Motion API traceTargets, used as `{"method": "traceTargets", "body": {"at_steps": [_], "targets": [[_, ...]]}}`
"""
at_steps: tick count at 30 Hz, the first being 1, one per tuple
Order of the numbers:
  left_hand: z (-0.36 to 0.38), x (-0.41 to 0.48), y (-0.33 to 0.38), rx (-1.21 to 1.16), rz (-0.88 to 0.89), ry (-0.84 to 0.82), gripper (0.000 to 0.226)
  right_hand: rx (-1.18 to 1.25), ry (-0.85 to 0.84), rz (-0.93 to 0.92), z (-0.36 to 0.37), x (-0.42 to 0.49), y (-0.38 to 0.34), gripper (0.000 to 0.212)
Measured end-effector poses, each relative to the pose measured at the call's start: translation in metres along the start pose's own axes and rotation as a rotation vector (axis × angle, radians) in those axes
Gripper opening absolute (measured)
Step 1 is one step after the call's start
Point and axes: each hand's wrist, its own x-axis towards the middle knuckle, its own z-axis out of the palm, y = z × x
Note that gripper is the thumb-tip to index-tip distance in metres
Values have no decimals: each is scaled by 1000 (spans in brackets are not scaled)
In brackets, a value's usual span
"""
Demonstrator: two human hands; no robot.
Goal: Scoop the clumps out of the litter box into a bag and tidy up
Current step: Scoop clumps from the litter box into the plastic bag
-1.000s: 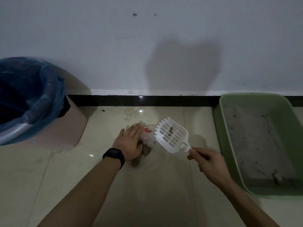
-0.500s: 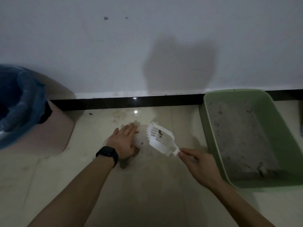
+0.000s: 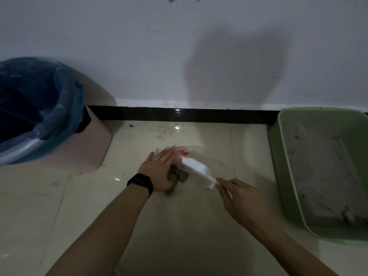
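A pale green rectangular plastic litter box point(image 3: 277, 156) sits on the glossy cream tiled floor point(image 3: 39, 206), against the black skirting strip point(image 3: 199, 115) at the foot of the white wall point(image 3: 119, 46). Grey litter point(image 3: 318, 166) covers its bottom, and a dark clump point(image 3: 347, 218) lies in the litter at the near corner of the box. To the left of the litter box, apart from it, a thin clear plastic bag with a red print point(image 3: 203, 154) lies on the floor. The person's left hand point(image 3: 159, 170) rests on the part of the bag farthest from the litter box, fingers straight and together, released and gripping nothing. A thin ring point(image 3: 164, 156) shows on one finger and a black band point(image 3: 140, 183) circles the wrist. Brown-grey clumps point(image 3: 179, 176) are heaped in the bag, partly under that hand. The right hand point(image 3: 241, 198), between the bag and the litter box, is grasping the handle of a white plastic litter scoop point(image 3: 196, 168) between thumb and curled fingers. The scoop is tilted, its back face upward, and its blade reaches away from the litter box over the clumps; whether it touches them cannot be told. Far to the left of the litter box, well beyond the bag, stands a pink plastic bin point(image 3: 95, 144) lined with a blue plastic liner point(image 3: 63, 100)
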Motion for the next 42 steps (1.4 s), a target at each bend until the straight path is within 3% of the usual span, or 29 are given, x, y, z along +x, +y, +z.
{"method": "traceTargets", "body": {"at_steps": [5, 7, 13, 26, 29, 34, 38, 42], "targets": [[3, 2, -4, -6, 5, 2, 97, 56, -5, 58, -3, 0, -6, 32], [5, 2, -4, -10, -8, 3, 98, 74, -84, 79, -5, 1, -7, 33], [2, 0, 6, -118, -27, 52, 89, 385, -146, 362, -8, 13, 0, 26], [0, -2, 9, -154, -78, 73, 85, 463, -166, 409, -2, 14, -4, 27], [0, -1, 10, -138, -87, 39, 85, 395, -109, 336, -8, 11, -5, 31], [-2, -6, 4, -101, -52, 58, 77, -11, 81, -64, 3, -1, 4, 29], [-4, -12, -10, -15, -64, -16, 81, -98, 203, -180, 7, -4, 11, 29], [-5, -12, -15, 10, -79, -47, 86, -193, 176, -255, 11, -11, 12, 32]]}}
